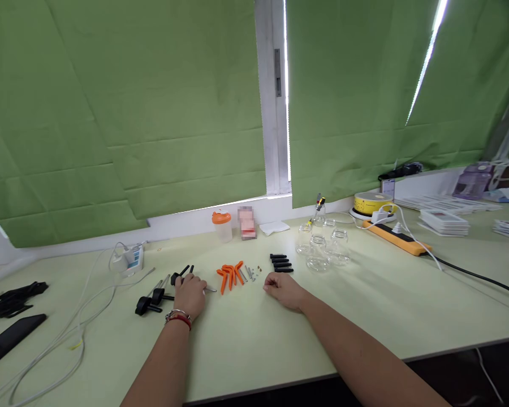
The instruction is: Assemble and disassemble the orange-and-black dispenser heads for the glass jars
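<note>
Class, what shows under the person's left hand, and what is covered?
A thin, silvery metal rod sticks out from under the left hand; a black, plastic-looking knob with prongs shows past its far edge. The hand covers the rest, so whether they join is hidden.

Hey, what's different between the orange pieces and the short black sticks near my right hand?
Color: the orange pieces are bright orange, the black sticks black. Shape: the orange pieces bend at an angle near one end, while the black sticks look straight. Pose: the orange pieces point roughly toward you; the black sticks lie crosswise. Both sets lie grouped on the table.
</note>
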Motion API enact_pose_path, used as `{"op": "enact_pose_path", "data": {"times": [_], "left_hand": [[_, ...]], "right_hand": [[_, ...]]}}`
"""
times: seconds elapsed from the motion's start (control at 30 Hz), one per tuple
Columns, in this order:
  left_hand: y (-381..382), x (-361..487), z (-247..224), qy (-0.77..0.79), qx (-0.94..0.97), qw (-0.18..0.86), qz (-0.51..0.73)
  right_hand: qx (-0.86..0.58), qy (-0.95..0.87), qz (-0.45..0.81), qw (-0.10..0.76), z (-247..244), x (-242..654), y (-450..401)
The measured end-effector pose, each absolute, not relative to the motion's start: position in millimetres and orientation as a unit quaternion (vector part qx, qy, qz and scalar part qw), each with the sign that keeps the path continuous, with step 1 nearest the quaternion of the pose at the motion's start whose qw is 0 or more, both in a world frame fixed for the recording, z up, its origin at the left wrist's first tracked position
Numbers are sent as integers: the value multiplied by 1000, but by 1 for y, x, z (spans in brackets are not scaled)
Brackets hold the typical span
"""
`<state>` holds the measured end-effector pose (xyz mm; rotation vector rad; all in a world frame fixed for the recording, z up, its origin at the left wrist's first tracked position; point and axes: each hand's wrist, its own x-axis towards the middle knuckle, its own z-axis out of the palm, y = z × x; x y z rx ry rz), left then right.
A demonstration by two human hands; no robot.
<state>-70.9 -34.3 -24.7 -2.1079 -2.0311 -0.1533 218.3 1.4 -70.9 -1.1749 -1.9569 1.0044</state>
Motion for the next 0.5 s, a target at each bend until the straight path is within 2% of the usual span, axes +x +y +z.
{"op": "enact_pose_path", "data": {"times": [0.13,0.23,0.33,0.5], "left_hand": [[-37,-67,-20,-675,-731,89,-42],[-38,-70,-19,-680,-718,123,-78],[-39,-79,-20,-713,-676,147,-110],[-39,-86,-21,-738,-665,72,-87]], "right_hand": [[-467,-760,327,312,-72,216,1],[-478,-792,224,306,-70,210,2],[-474,-835,118,252,-66,201,6],[-492,-853,57,166,-65,190,17]]}}
